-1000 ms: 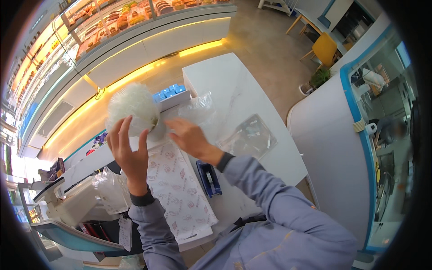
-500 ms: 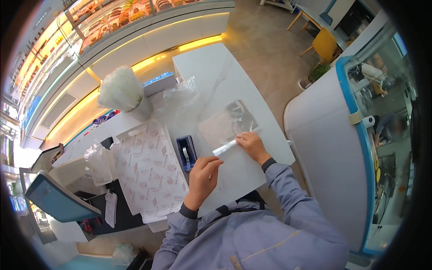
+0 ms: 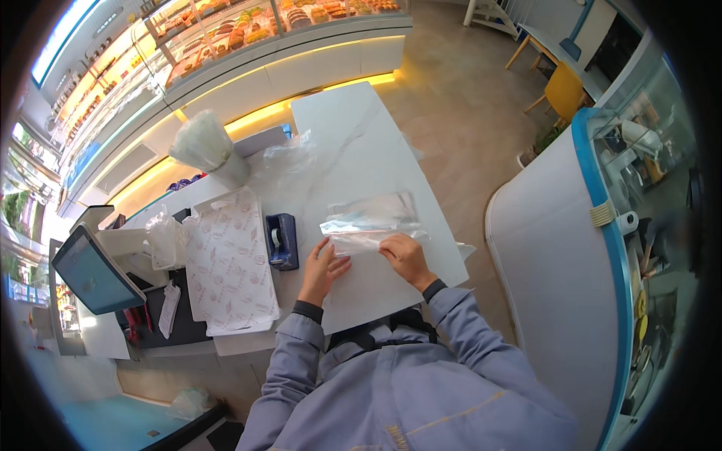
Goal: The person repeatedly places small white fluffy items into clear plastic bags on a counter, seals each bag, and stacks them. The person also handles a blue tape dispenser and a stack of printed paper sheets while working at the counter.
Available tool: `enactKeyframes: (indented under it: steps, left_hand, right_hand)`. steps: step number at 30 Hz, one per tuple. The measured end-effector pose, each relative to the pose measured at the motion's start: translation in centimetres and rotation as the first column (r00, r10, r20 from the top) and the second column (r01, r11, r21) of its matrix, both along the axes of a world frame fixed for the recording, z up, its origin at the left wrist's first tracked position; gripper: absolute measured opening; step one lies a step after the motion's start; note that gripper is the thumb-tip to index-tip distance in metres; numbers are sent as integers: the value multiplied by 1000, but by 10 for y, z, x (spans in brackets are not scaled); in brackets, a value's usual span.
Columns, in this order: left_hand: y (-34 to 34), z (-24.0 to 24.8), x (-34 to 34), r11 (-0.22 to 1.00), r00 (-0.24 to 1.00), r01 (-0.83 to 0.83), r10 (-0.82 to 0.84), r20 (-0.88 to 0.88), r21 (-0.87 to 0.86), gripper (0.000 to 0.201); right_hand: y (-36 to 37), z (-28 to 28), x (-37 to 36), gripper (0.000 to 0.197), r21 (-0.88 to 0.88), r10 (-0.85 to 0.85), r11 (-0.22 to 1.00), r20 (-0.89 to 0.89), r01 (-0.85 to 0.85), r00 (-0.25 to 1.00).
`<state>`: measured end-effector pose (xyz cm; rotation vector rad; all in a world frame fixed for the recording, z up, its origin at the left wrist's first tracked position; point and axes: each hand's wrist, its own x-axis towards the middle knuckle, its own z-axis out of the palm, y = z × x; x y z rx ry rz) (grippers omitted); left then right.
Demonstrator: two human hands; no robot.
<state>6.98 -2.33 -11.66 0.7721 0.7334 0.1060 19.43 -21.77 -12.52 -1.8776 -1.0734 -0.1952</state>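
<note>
A clear, shiny plastic bag (image 3: 376,218) lies on the white marbled table in front of me, its near part creased and folded over. My right hand (image 3: 407,259) is closed on the bag's near edge, toward its right end. At the near left corner, my left hand (image 3: 322,274) has its fingers apart, the fingertips against or just beside the film. A dark blue tape dispenser (image 3: 282,242) with a roll of tape stands left of my left hand. Whatever lies under the fingers of my right hand is hidden.
Printed white paper sheets (image 3: 229,270) lie left of the dispenser, near a tablet-like screen (image 3: 96,269). A container of clear bags (image 3: 229,171) and crumpled film (image 3: 289,154) stand farther back. The white table (image 3: 342,124) ends near a curved white counter (image 3: 553,263) at right.
The bag, flat before, is now folded over and creased along its near side. My left hand has opened its fingers and come to the bag's corner. My view has shifted slightly.
</note>
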Motion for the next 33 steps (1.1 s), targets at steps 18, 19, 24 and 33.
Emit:
enactKeyframes:
  steps: [18, 19, 24, 33]
  left_hand:
    - [22, -63, 36, 904, 967, -236, 253, -1, 356, 24]
    - [21, -54, 38, 907, 969, -213, 244, -40, 365, 30]
    - [4, -46, 18, 431, 951, -10, 282, -125, 902, 46]
    - [-95, -30, -64, -53, 971, 108, -207, -117, 993, 28]
  right_hand:
    - [-84, 12, -13, 13, 22, 24, 999, 110, -27, 994]
    - [-88, 8, -19, 14, 0, 48, 999, 100, -48, 994]
    - [-86, -8, -38, 13, -73, 66, 995, 78, -60, 995]
    - [-100, -32, -40, 26, -244, -30, 969, 54, 42, 998]
